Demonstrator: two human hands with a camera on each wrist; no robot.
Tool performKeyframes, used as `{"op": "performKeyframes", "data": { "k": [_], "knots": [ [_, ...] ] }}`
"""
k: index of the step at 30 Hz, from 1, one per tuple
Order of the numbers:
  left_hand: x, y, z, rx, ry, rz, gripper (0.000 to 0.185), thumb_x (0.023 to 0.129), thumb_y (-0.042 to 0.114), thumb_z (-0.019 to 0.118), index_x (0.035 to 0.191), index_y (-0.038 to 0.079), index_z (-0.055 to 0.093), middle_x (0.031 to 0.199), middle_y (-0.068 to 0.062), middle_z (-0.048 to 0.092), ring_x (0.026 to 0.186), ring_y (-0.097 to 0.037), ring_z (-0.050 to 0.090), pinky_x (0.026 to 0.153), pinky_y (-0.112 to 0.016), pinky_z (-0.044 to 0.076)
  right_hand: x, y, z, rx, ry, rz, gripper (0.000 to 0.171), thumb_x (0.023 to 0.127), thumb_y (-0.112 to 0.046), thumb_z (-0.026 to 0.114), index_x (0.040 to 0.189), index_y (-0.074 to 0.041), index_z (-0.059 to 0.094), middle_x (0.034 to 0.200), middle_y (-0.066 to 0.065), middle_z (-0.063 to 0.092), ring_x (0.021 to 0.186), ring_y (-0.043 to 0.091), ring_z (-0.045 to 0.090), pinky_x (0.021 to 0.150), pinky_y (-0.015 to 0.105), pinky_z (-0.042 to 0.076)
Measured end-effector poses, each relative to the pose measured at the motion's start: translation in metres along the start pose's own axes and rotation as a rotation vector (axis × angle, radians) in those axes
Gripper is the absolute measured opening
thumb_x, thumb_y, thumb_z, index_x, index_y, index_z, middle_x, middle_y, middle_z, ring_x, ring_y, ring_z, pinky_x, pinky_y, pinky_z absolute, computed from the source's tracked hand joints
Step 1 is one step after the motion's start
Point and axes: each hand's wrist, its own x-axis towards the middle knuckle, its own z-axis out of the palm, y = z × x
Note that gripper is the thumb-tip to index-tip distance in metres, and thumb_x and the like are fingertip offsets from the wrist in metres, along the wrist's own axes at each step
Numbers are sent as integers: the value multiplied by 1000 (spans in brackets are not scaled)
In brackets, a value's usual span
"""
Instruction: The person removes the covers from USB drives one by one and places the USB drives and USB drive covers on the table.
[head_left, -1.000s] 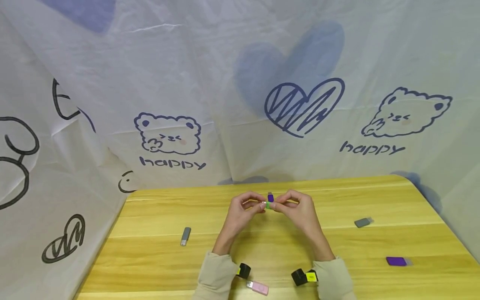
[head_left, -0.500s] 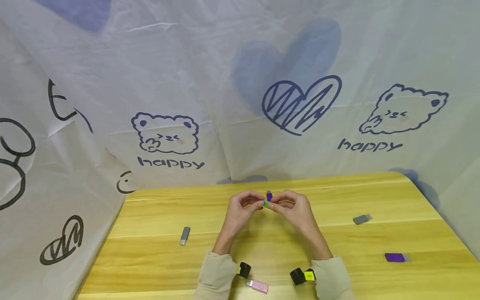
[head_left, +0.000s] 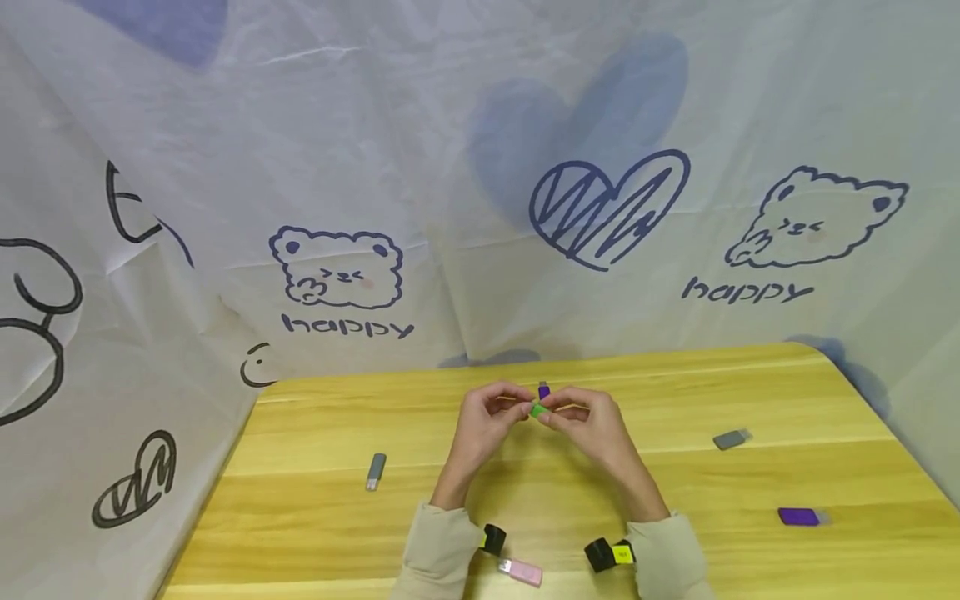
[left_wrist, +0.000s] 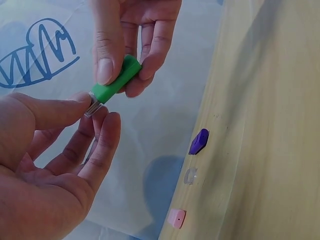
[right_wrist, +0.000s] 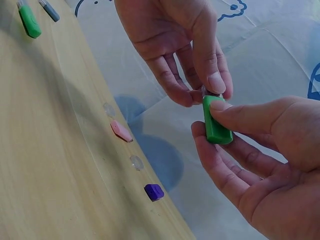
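Green in the body and clear at the tip [left_wrist: 93,106], the stick [left_wrist: 119,80] is held by both hands, raised above the table [head_left: 551,492] toward its far edge. The right hand [head_left: 592,421] grips the body, thumb along its upper face and fingers behind; the left hand [head_left: 486,421] pinches the tip between thumb and finger, so the two thumb ends stand near each other, with the other left fingers loosely bent below. Just beyond the hands, a purple stick [head_left: 543,390] lies close to the far edge, and the right wrist view shows a pink stick [right_wrist: 121,131] by that same edge, with another green stick [right_wrist: 30,21] farther in. Wood runs between the forearms on the table's near side, where another pink stick [head_left: 521,572] lies just beside the left camera [head_left: 492,540]. Toward the left edge rests a grey stick [head_left: 377,472], well apart from the left hand; toward the right edge lie another grey stick [head_left: 732,439] and, nearer the person, another purple stick [head_left: 798,517], both well apart from the right hand. White cloth [head_left: 480,308] hangs past the far edge.
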Motion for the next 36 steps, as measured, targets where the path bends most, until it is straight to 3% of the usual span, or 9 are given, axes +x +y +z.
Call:
{"op": "performKeyframes", "data": {
  "k": [11, 19, 25, 28, 31, 36],
  "knots": [
    [-1, 0, -3, 35, 12, 11, 11, 94, -4, 71, 103, -9, 75, 99, -22, 73, 88, -37, 71, 79, -35, 62, 2, 3, 0, -38, 0, 20, 13, 91, -4, 78, 104, -1, 76, 107, 14, 74, 90, 24, 75, 76, 31, 61],
    [0, -1, -4, 39, 21, 23, 11, 93, -5, 72, 102, -11, 74, 97, -22, 73, 86, -36, 71, 78, -36, 62, 1, 1, 3, -16, 3, 8, 13, 91, -1, 77, 104, 1, 76, 104, 15, 75, 91, 26, 75, 78, 31, 62],
    [-1, 1, -5, 58, 38, 9, 10, 94, -5, 70, 102, -10, 74, 98, -23, 73, 86, -38, 71, 80, -49, 61, 1, 0, 6, -45, 27, 17, 12, 90, -3, 79, 102, -1, 78, 101, 13, 76, 89, 24, 75, 77, 27, 61],
    [0, 3, -10, 66, 77, -7, 10, 94, -4, 71, 101, -9, 74, 99, -22, 74, 87, -40, 71, 80, -48, 61, 1, 0, 6, -49, 39, 22, 12, 90, -3, 79, 101, -1, 79, 99, 13, 76, 88, 24, 75, 76, 28, 61],
    [0, 6, -20, 69, 127, -16, 10, 93, -5, 72, 101, -10, 74, 99, -21, 74, 87, -42, 71, 79, -44, 62, -1, 2, 1, -25, 40, 36, 12, 90, -3, 79, 101, 0, 78, 100, 15, 76, 88, 26, 75, 78, 34, 62],
    [-3, 6, -34, 20, 156, -23, 9, 92, -6, 72, 100, -10, 73, 98, -23, 73, 87, -48, 69, 81, -52, 59, -1, 4, -2, 13, 11, 39, 15, 92, -2, 76, 105, 3, 76, 102, 17, 75, 91, 31, 74, 82, 45, 61]
  ]
}}
